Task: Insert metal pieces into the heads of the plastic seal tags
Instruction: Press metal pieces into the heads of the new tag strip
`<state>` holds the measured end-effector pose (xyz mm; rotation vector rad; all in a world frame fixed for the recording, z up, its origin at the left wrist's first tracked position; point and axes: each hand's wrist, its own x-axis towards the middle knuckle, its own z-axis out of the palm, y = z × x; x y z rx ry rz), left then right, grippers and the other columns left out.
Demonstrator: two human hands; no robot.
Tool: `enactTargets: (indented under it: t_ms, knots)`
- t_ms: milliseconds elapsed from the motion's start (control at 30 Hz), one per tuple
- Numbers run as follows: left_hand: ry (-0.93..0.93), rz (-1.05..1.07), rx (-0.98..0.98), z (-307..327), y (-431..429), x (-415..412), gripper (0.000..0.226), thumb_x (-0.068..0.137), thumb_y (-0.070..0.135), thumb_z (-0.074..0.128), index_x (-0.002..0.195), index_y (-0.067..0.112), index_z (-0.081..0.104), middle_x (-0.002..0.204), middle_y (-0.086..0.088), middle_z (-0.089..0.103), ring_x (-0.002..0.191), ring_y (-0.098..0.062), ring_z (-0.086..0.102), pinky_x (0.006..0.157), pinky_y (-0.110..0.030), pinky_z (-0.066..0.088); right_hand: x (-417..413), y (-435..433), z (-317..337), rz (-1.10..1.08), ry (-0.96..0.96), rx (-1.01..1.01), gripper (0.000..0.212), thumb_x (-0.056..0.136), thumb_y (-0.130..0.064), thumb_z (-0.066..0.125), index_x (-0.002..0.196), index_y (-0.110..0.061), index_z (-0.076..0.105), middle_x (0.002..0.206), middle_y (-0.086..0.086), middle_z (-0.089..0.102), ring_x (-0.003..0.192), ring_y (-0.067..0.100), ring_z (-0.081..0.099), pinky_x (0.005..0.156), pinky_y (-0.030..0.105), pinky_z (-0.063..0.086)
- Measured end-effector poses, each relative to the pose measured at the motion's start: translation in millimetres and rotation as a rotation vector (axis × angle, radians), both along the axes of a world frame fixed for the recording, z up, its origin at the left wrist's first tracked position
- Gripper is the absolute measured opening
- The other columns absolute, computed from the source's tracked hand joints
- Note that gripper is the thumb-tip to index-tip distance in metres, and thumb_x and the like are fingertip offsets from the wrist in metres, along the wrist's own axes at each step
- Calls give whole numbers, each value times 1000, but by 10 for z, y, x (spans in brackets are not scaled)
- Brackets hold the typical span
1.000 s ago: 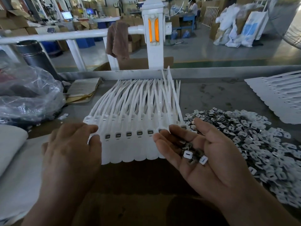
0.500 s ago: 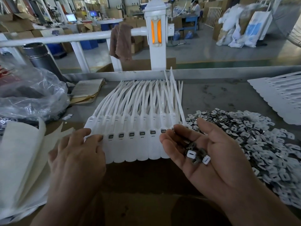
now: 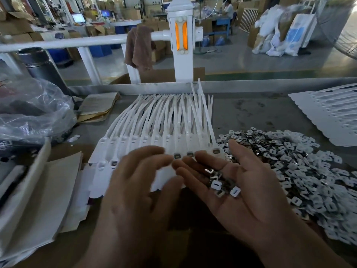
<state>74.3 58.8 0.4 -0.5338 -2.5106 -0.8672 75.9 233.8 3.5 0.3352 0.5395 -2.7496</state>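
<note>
A joined row of white plastic seal tags [image 3: 146,132] lies on the table ahead, tails fanning away from me; several heads near the front show dark metal inserts. My right hand [image 3: 241,192] is palm up over the row's right end and cups a small heap of metal pieces [image 3: 222,183]. My left hand [image 3: 139,182] hovers palm down over the tag heads, blurred, fingers spread, fingertips close to the right hand's fingertips. It hides the middle heads. I see nothing held in it.
A big pile of loose metal pieces [image 3: 301,167] spreads across the table at right. More tag sheets [image 3: 328,117] lie far right. White stacked sheets [image 3: 34,194] sit at left, a clear plastic bag [image 3: 32,113] behind them, a metal rail [image 3: 231,86] along the far edge.
My left hand has swung right from the row's left end across the tag heads toward the right palm. The right hand stays cupped with its pieces.
</note>
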Motion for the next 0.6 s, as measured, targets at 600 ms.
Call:
enactTargets:
  t_ms: [600]
  knots:
    - [-10, -57, -40, -67, 430, -122, 26, 80, 40, 47, 87, 29, 69, 114, 8, 61, 107, -15, 57, 82, -48, 51, 31, 6, -57, 104, 44, 8, 65, 83, -43, 60, 125, 7, 62, 108, 26, 66, 91, 32, 68, 92, 39, 52]
